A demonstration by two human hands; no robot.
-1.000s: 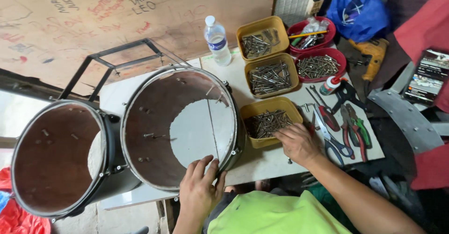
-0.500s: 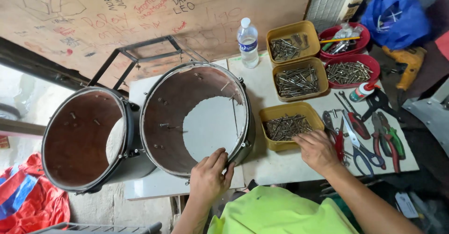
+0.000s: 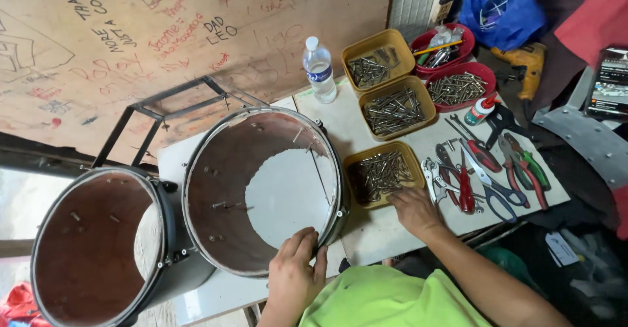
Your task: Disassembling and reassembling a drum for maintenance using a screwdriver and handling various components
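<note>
1. My left hand (image 3: 296,273) grips the near rim of the open drum shell (image 3: 261,189); its fingers curl over the metal hoop, so their tips are hidden inside.
2. My right hand (image 3: 413,210) lies palm down on the table (image 3: 379,235), just beside the nearest yellow tray (image 3: 383,173). Its fingers are loosely together, and I cannot tell whether anything is under them.
3. A second drum shell (image 3: 98,242) stands touching the first on its left; its lower edge is cut off by the frame.
4. I count three yellow trays and two red bowls (image 3: 458,85) of metal screws or rods, too small to tell apart.
5. One plastic water bottle (image 3: 319,70) stands upright behind the drum.
6. Pliers and scissors (image 3: 484,170) overlap in a pile, so an exact count is hard.
</note>
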